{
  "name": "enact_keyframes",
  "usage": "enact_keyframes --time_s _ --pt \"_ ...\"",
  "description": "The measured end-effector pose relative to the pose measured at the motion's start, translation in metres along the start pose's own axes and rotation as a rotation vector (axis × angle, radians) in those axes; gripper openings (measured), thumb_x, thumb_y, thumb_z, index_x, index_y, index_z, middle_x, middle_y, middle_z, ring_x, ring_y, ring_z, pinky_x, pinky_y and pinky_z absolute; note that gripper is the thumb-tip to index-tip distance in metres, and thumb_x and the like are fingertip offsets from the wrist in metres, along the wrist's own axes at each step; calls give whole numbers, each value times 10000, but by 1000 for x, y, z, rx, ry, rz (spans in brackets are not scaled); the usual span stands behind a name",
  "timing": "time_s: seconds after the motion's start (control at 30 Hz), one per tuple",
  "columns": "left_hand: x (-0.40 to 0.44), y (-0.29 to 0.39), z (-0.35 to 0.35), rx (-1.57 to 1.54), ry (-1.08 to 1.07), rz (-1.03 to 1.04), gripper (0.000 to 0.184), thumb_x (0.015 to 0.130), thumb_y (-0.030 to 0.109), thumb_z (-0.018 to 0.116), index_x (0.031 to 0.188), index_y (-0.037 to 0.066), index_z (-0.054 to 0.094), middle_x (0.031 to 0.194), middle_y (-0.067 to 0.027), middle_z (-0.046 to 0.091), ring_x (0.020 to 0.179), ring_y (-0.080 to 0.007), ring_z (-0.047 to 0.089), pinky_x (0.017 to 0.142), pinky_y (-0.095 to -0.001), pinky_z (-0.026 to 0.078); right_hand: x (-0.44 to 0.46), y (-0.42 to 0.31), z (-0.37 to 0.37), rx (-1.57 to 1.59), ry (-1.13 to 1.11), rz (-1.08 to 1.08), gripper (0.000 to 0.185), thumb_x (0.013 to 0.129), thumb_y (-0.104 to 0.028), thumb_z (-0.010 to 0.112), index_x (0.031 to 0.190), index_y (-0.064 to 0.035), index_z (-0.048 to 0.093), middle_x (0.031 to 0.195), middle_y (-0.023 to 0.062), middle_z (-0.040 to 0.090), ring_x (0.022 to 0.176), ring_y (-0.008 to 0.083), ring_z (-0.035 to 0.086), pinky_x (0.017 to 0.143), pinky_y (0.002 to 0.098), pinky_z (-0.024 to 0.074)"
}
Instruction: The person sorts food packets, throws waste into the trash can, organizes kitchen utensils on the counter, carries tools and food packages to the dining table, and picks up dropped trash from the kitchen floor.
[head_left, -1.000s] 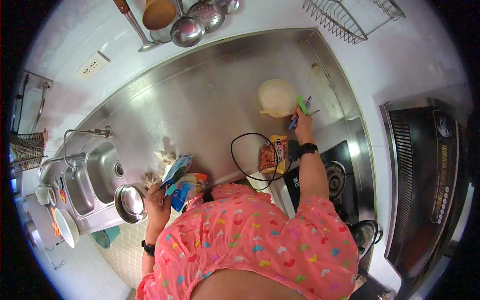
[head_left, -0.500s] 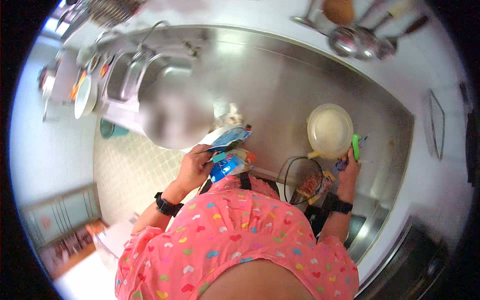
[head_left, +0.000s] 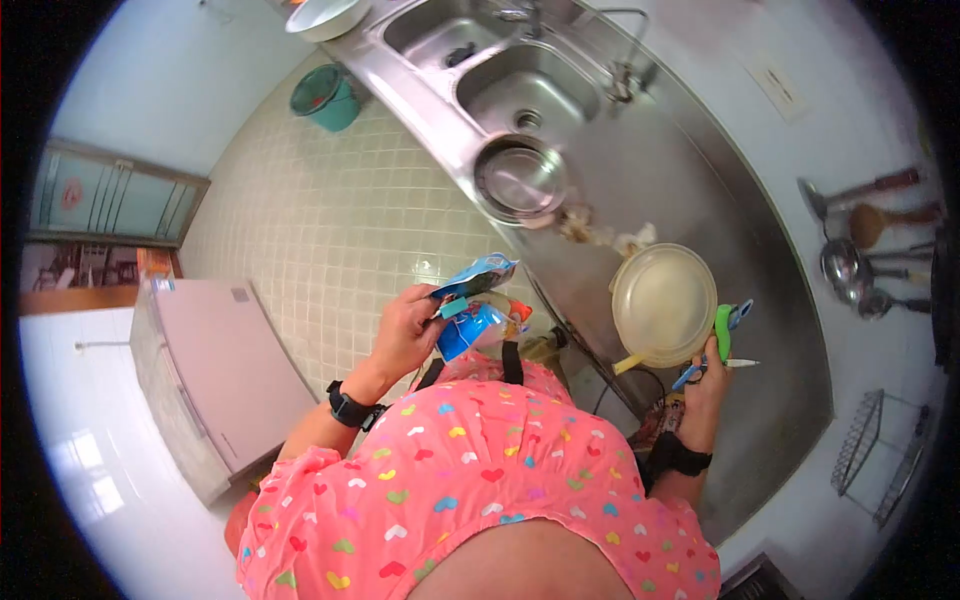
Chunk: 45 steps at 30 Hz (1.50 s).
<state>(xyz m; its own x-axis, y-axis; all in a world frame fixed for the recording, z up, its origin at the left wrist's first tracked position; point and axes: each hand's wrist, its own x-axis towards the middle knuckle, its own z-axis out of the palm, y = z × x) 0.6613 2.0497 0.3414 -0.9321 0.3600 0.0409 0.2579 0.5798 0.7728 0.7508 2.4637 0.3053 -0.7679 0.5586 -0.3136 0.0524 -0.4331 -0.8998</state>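
Blue plastic packets hang from my left hand, whose fingers are wrapped round their upper part beside a teal clip. My right hand is closed on blue-handled scissors; a green-handled tool and a pointed metal blade also stick out by its fingers. Just left of that hand is a round cream lidded container with a short handle. Pale garlic-like bulbs lie on the steel counter next to a round metal pot.
A double sink is set in the counter. Ladles hang on the right wall above a wire rack. On the tiled floor are a teal bucket and a pinkish fridge.
My view has turned toward the floor and fridge on the left. Both hands keep their hold, the packets now over the floor by the counter edge. The stove has left view.
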Motion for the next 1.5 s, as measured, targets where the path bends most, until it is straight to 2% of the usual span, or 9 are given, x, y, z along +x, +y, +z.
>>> enact_keyframes --time_s 0.2,0.23,0.27,0.37,0.47,0.63,1.0,1.17,1.5 --pt "-62 -69 -87 6 179 -147 114 691 -9 603 804 -19 599 857 -151 591 792 -315 557 663 -367 445 -39 15 148 -17 -179 113 153 892 -109 514 1003 -19 569 763 -8 523 573 75 402 526 225 353" --pt "-74 -88 -99 51 260 -55 154 697 -17 606 847 11 632 786 -124 574 665 -247 554 555 -306 423 -48 19 176 -30 -249 148 158 891 -104 513 1012 -19 569 763 -6 523 572 73 403 523 218 356" --pt "-85 -101 -114 40 266 -75 154 697 -17 606 847 11 632 786 -124 574 665 -247 554 555 -306 423 -58 21 204 -54 -301 196 163 890 -99 512 1020 -18 569 763 -4 523 570 70 405 521 212 358" --pt "-119 -136 -158 28 351 -242 98 711 4 580 803 -15 606 843 -139 595 760 -316 561 631 -353 443 -76 47 289 -47 -414 266 163 885 -93 515 1017 -12 567 744 -2 522 563 66 420 521 206 375" --pt "-143 -164 -199 -18 492 -343 93 729 19 578 809 -19 604 838 -134 595 725 -285 575 598 -328 441 -81 81 361 -107 -605 332 204 885 -84 512 1078 -26 541 782 -10 536 538 57 436 496 180 373" --pt "-167 -221 -269 -28 717 -509 89 737 38 595 801 -25 598 799 -127 584 665 -239 574 566 -297 425 -103 136 503 -134 -842 427 146 857 -70 541 980 4 569 679 7 526 532 84 464 522 238 413" --pt "-179 -405 -411 92 1032 -744 145 716 97 626 705 -34 563 707 -152 533 638 -312 537 552 -369 400 -127 298 833 -416 -1267 554 87 852 -73 524 868 7 555 629 25 504 542 115 462 544 256 389" --pt "-170 -466 -520 120 1103 -990 182 707 113 637 653 -32 541 694 -162 517 621 -311 537 536 -370 395 -151 364 1005 -488 -1451 539 82 850 -77 537 836 -1 565 620 29 520 551 116 476 541 254 390" --pt "-170 -649 -717 67 1364 -1050 225 723 160 629 654 -35 539 659 -176 515 587 -321 535 522 -379 392 -248 495 1315 -535 -1687 583 87 864 -75 527 830 -12 576 618 29 519 554 121 473 542 264 390"
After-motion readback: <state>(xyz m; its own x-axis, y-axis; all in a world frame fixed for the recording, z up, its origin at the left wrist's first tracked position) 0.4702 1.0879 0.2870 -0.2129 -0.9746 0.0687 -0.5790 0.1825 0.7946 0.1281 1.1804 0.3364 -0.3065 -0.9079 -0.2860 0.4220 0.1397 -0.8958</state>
